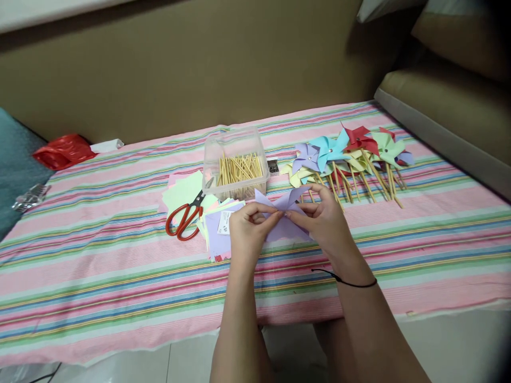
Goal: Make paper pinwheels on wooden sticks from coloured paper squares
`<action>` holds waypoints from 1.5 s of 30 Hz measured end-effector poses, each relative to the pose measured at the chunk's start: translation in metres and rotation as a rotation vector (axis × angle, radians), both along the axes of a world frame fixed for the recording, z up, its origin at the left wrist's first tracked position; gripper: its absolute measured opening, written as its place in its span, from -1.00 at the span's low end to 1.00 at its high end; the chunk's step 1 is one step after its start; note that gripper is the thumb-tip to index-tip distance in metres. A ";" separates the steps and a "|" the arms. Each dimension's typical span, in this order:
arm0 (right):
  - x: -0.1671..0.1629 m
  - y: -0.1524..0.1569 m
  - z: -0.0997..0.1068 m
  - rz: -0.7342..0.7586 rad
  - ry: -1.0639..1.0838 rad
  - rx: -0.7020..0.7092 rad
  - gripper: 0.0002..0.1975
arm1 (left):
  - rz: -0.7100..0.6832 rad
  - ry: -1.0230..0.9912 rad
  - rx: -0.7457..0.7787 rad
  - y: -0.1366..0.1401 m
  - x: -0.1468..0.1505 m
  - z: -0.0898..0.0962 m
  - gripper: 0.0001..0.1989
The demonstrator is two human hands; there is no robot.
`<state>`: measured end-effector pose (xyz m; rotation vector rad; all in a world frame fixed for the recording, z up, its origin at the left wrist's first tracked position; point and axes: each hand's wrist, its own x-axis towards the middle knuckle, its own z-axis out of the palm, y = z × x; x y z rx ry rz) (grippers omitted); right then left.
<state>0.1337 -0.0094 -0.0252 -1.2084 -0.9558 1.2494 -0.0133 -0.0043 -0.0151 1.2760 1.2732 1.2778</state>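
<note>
Between my two hands is a purple paper pinwheel [286, 230], its points partly folded in toward the middle. My left hand [250, 226] pinches the paper near its centre with thumb and forefinger. From the other side my right hand [322, 219] grips the same paper, with the fingertips of both hands almost meeting. Just left of my left hand lies a stack of coloured paper squares [217, 239] with a small white card [224, 223] on top. Scissors with red handles [186, 219] rest partly on paper sheets beside that stack.
A clear plastic box [235, 190] of wooden sticks [239, 169] stands behind my hands, with a small dark packet [273, 167] beside it. Finished pinwheels [330, 148] on sticks lie in a pile at right. A red plastic bag [68, 151] sits far left on the striped cloth [120, 255].
</note>
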 end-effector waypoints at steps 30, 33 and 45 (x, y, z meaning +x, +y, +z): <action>-0.002 -0.003 0.006 0.051 0.088 -0.025 -0.40 | 0.023 -0.001 0.012 -0.001 0.002 0.002 -0.88; -0.002 -0.003 0.006 0.056 0.086 -0.043 -0.39 | 0.040 0.020 0.022 -0.001 0.002 0.003 -0.88; 0.001 -0.002 0.010 0.090 0.083 -0.082 -0.36 | 0.067 0.077 0.042 0.000 -0.002 0.003 -0.89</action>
